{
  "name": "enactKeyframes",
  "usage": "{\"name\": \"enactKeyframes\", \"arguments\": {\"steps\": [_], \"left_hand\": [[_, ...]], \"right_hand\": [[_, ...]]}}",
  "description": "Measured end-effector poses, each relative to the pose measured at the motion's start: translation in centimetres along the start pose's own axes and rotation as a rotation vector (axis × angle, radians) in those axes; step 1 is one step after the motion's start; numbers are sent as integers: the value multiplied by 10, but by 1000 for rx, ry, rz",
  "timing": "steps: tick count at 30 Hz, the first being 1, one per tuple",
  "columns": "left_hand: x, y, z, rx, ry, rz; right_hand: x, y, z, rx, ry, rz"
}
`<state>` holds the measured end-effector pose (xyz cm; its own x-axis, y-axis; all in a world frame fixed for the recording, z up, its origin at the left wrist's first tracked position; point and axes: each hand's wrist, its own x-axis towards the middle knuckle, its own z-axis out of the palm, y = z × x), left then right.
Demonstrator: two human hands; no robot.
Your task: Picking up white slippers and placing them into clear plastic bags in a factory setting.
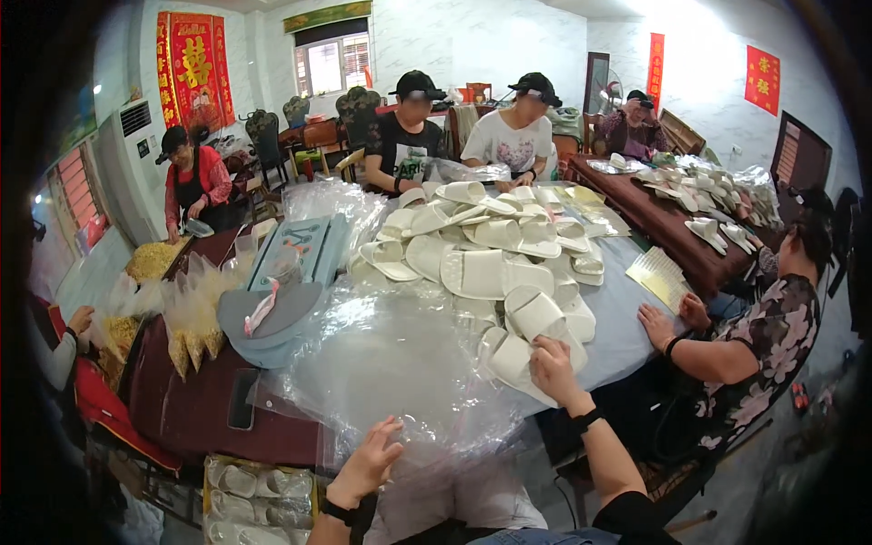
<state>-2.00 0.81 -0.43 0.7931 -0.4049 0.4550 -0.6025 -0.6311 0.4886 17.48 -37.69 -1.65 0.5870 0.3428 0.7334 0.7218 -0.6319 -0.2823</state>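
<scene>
Several slippers (238, 480) in yellow-edged box (315, 498)

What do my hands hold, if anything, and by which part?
Right hand: fingers at the edges of two white slippers; exact hold unclear. Left hand: nothing visibly held.

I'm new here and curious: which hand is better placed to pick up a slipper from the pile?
Probably the right hand: it is at the near edge of the slipper pile, against a white slipper. The left hand is by the clear plastic, farther from the pile.
</scene>
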Motion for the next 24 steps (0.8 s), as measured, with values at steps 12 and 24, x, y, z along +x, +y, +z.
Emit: {"name": "enactKeyframes", "arguments": {"steps": [12, 24], "left_hand": [[10, 18, 3, 185, 27, -37], [22, 32, 10, 398, -53, -205]], "right_hand": [[0, 8, 2, -213, -242, 14], [4, -128, -139, 369, -238, 257]]}}
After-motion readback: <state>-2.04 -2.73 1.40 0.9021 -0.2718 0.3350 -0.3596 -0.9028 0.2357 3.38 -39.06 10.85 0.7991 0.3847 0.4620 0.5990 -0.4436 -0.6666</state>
